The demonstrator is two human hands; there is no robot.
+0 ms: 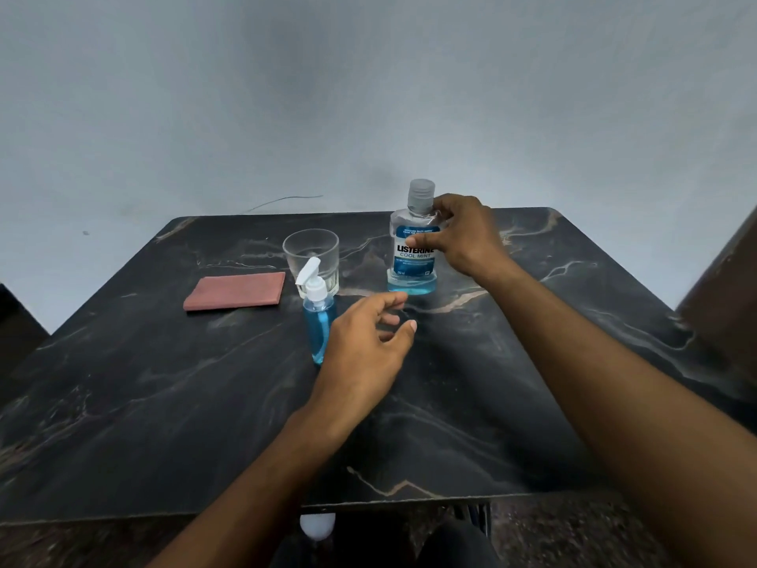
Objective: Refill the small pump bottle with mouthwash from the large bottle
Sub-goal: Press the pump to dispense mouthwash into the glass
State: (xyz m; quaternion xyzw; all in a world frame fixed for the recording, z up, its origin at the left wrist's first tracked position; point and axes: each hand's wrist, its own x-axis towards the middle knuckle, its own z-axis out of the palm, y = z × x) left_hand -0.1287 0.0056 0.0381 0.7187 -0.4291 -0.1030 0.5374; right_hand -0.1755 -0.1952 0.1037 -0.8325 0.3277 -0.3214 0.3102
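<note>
The worktop carries every item. The large bottle, cap still on, stands upright at the right hand, whose fingers curve round its shoulder with the thumb across the label; whether they grip firmly cannot be told. Grip it below the neck and steady it before uncapping. The small pump bottle, pump still fitted, stands just beside the left hand, which hovers loosely curled and empty, well short of the large bottle.
</note>
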